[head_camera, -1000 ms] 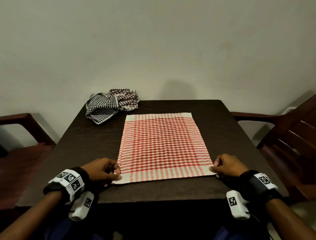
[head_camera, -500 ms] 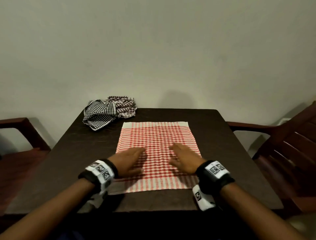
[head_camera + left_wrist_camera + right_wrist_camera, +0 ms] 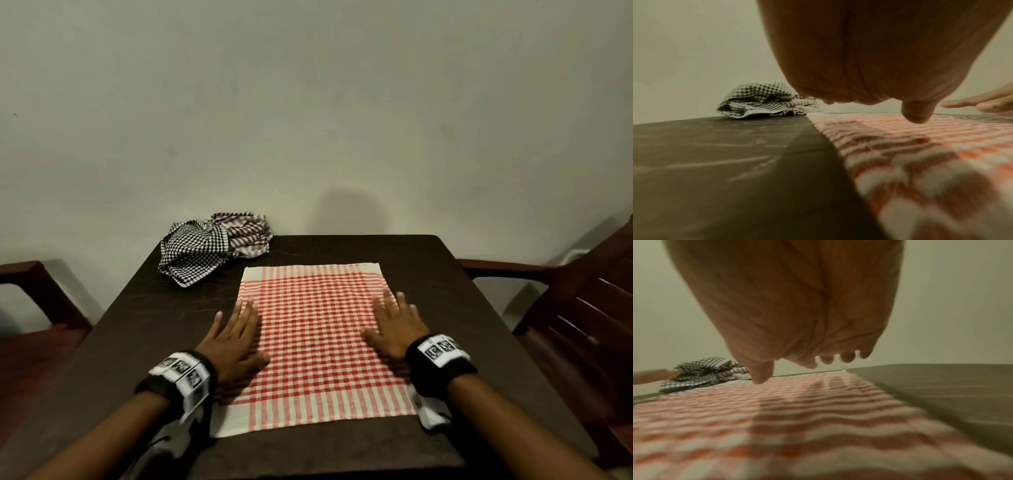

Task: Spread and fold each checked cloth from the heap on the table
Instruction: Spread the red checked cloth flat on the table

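Dark wooden table (image 3: pixel 462 308) is bearing everything. Red checked cloth (image 3: pixel 315 335) is lying flat at its centre, ready for folding. Heap (image 3: pixel 212 250) is waiting at the far-left corner. Left hand (image 3: pixel 233 339) and right hand (image 3: pixel 394 325) are pressing flat, fingers spread, seemingly smoothing wrinkles near the cloth's side edges.

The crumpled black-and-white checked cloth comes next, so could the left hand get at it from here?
Probably yes: the left hand lies open on the red-and-white checked cloth, with only bare dark table before the black-and-white checked cloth.

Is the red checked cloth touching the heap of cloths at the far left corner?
No: the red checked cloth lies apart from the heap, with bare table between.
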